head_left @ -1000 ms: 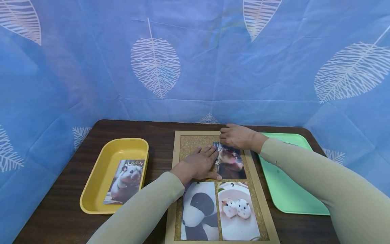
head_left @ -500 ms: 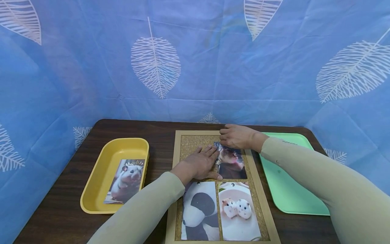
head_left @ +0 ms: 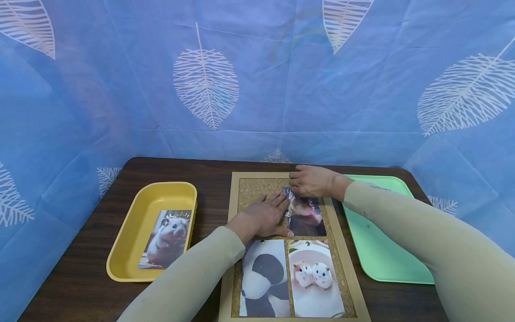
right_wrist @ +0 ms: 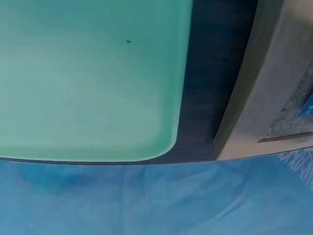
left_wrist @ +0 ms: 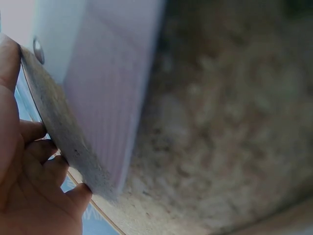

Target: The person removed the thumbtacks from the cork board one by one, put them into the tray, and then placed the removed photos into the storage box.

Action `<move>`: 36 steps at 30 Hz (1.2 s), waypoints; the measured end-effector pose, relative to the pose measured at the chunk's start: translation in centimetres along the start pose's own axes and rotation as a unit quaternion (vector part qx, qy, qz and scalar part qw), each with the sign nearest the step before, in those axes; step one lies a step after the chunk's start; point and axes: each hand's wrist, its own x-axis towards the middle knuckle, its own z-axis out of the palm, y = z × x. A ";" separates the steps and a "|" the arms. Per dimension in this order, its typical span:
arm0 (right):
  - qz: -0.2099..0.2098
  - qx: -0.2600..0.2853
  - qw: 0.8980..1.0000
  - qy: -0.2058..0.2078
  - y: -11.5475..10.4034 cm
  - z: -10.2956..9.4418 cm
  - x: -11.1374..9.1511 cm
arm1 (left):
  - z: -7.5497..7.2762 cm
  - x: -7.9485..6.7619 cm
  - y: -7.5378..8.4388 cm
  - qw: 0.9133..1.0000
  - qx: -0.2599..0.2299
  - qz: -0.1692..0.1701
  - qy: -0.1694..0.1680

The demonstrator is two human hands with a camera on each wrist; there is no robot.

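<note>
A framed corkboard (head_left: pixel 257 182) lies on the table. My left hand (head_left: pixel 263 217) rests on it, fingers stretched out, at the left edge of a dark animal photo (head_left: pixel 306 219). Over that photo's top edge is my right hand (head_left: pixel 309 181), its fingers bent; its fingertips and anything between them are hidden. Two more photos hang below: a black-and-white animal photo (head_left: pixel 263 281) and a photo of two hamsters (head_left: pixel 315 281), each with a round silver thumbtack at its top. In the left wrist view, the left hand's fingers (left_wrist: pixel 56 166) touch the cork near a thumbtack (left_wrist: pixel 38 50).
Left of the board stands a yellow tray (head_left: pixel 126 241) containing a photo of a crowned hamster (head_left: pixel 166 239). A green tray (head_left: pixel 386 250) lies to the right, partly beneath the right forearm. Behind the dark wooden table (head_left: pixel 213 179) hangs a blue leaf-patterned cloth (head_left: pixel 261 89).
The right hand has shifted very slightly at the photo's top edge. My left hand, the photos and the trays stay where they were.
</note>
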 end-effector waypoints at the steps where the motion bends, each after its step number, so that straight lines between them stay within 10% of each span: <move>1: 0.000 -0.003 1.000 -0.005 0.0 -0.1 0.0 | 0.0 0.0 0.0 1.000 -0.002 0.000 -0.001; 36: 0.026 -0.005 0.997 -0.074 -0.4 -0.3 -0.2 | 0.5 0.1 -0.2 1.000 0.029 0.000 0.008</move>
